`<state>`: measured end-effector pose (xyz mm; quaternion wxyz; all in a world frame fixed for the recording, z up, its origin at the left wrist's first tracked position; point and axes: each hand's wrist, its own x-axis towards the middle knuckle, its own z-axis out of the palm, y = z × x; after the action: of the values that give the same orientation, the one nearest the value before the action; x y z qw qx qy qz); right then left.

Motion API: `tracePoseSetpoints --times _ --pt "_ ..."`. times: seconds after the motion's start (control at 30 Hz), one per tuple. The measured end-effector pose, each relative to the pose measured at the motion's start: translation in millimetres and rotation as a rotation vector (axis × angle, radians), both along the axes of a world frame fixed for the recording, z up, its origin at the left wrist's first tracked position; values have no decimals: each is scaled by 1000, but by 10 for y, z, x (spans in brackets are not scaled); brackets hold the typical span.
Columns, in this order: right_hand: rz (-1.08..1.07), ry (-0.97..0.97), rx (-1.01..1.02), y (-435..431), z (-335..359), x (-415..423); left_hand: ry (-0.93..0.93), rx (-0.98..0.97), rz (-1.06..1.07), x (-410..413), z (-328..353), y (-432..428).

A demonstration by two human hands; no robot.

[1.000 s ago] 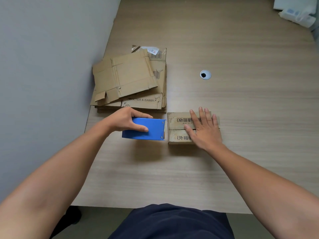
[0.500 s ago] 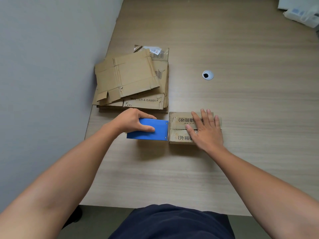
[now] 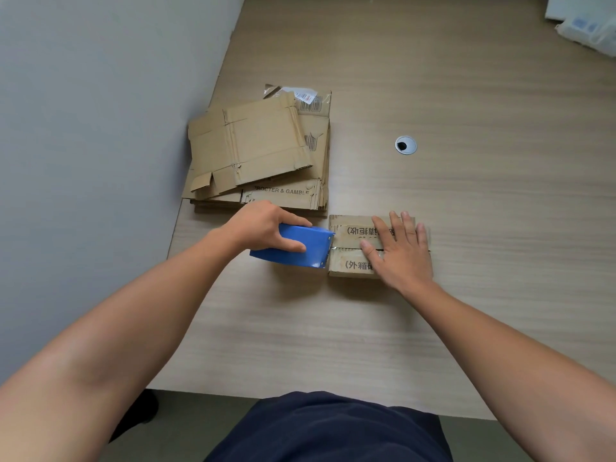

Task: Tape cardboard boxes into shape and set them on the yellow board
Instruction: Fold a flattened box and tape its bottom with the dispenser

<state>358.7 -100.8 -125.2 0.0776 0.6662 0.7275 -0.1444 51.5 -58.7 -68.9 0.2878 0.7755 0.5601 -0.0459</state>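
Just right of the frame's centre, a small brown cardboard box (image 3: 353,248) with printed Chinese characters sat on the pale wooden table (image 3: 466,201). The right hand (image 3: 398,253) lay flat on its closed flaps, fingers spread. The left hand (image 3: 263,225) was clamped around a blue tape dispenser (image 3: 295,246), its front end touching the box's left edge. Flattened brown cardboard sheets (image 3: 256,151) were stacked at upper left of centre.

L hand (image 3: 266,228) has slid the blue tape dispenser (image 3: 293,246) rightward; its front edge now touches the box (image 3: 350,248) at the flap seam, vs. a gap 1 s ago.
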Motion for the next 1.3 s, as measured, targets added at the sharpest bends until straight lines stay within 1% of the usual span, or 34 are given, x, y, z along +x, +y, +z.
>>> tracePoseSetpoints --times 0.1,0.23,0.3,0.4,0.57,0.77,0.9,1.0,1.13,1.2,1.3 --pt "-1 7 -9 -1 7 -7 -72 -46 44 -41 -83 -36" --pt "-82 19 -61 60 65 -163 -223 -180 200 -61 -204 -131" --pt "-103 -10 -92 79 67 -253 -251 -200 235 -60 -229 -147" --pt "-84 -80 -98 51 28 -274 -240 -209 223 -37 -209 -111" --pt "-40 -75 -87 46 29 -261 -213 -201 155 -18 -144 -26" --pt "-37 -78 -85 43 47 -248 -91 -72 29 10 -7 68" --pt "-38 -47 -68 58 18 -234 -86 -39 -6 2 8 44" --pt "-41 -47 -66 75 2 -214 -189 -93 71 -79 -65 -56" --pt "-29 -52 -68 83 -5 -210 -429 -225 308 -224 -214 -285" --pt "-24 -53 -72 88 -10 -211 -472 -232 352 -263 -232 -338" --pt "-26 -53 -79 87 -13 -195 -489 -229 356 -299 -190 -305"
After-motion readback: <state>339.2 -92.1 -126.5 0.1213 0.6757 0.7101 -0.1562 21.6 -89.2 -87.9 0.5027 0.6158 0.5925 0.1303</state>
